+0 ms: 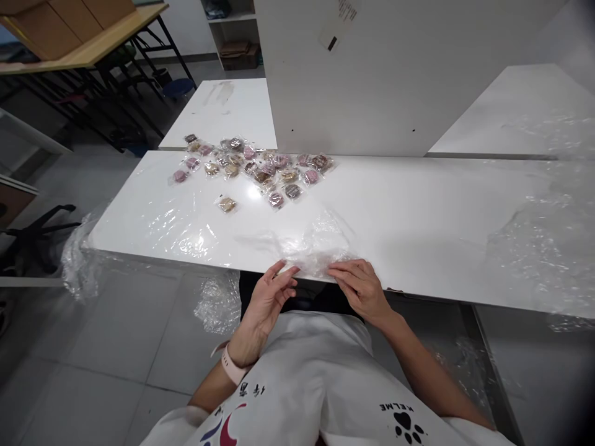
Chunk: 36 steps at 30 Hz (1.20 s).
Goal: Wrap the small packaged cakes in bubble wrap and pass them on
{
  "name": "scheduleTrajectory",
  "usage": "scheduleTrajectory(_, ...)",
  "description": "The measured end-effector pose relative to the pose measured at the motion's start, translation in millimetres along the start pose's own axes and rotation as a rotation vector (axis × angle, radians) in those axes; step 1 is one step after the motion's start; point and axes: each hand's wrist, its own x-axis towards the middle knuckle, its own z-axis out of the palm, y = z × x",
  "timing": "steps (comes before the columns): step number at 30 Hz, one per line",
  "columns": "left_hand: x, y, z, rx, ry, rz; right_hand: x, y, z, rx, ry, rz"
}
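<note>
A clear plastic bag [320, 244] lies crumpled at the front edge of the white table, directly before me. My right hand [360, 282] pinches its right side, fingers pressed together over the film. My left hand [272, 294] is at the bag's left end, with thumb and fingers apart; whether the fingertips touch the film is hard to see. Farther back on the table, several small round treats in clear wrappers [279, 164], pink, tan and brown, lie in a loose heap. One tan wrapped piece [227, 204] sits apart, nearer to me.
A tall white panel [353, 80] stands behind the table [418, 235]. Bubble wrap [548, 241] covers the table's right end, and more clear film [181, 229] lies at the left, hanging over the edge. A wooden desk [106, 43] with cardboard boxes [69, 28] stands back left.
</note>
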Motion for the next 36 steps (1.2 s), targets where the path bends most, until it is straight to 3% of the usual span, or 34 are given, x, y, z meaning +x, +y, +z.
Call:
scheduleTrajectory(3, 16, -8, 12, 0.164, 0.015, 0.188, 6, 0, -1, -0.064, -0.036, -0.002)
scheduleTrajectory(6, 28, -26, 32, 0.517, 0.043, 0.669, 8, 0, -2, -0.117, -0.056, -0.031)
scheduleTrajectory(8, 33, -37, 44, 0.806, -0.092, 0.964, 5, 2, -3, -0.114, -0.038, -0.068)
scheduleTrajectory(11, 36, -44, 51, 1.204, -0.389, 1.182, -7, 2, -8, -0.05, -0.049, -0.098)
scheduleTrajectory(14, 40, -39, 43, 1.47, -0.534, 1.216, -23, 0, -17, -0.026, 0.032, -0.102)
scheduleTrajectory(16, 44, -33, 35, 1.547, -0.635, 1.234, -30, 2, -23, -0.127, 0.11, -0.124)
scheduleTrajectory(18, 51, -25, 30, 1.57, -0.728, 1.237, -30, 7, -28, -0.253, 0.07, -0.174)
scheduleTrajectory(20, 60, -15, 30, 1.545, -0.773, 1.199, -23, 14, -32, -0.283, -0.06, -0.224)
scheduleTrajectory(23, 71, 0, 35, 1.469, -0.733, 1.086, -5, 24, -33, -0.175, -0.18, -0.202)
scheduleTrajectory(26, 75, 13, 42, 1.362, -0.643, 0.923, 12, 30, -32, -0.057, -0.141, -0.099)
scheduleTrajectory(28, 75, 16, 47, 1.293, -0.561, 0.782, 23, 33, -31, 0.021, -0.101, 0.041)
scheduleTrajectory(30, 75, 14, 51, 1.278, -0.386, 0.732, 35, 38, -30, 0.1, -0.099, 0.251)
scheduleTrajectory(32, 75, 8, 55, 1.344, -0.214, 0.878, 51, 45, -29, 0.198, -0.122, 0.457)
scheduleTrajectory(33, 76, 5, 56, 1.404, -0.19, 1.001, 59, 49, -30, 0.256, -0.147, 0.536)
scheduleTrajectory(36, 81, -2, 56, 1.619, -0.377, 1.255, 77, 56, -31, 0.368, -0.257, 0.634)
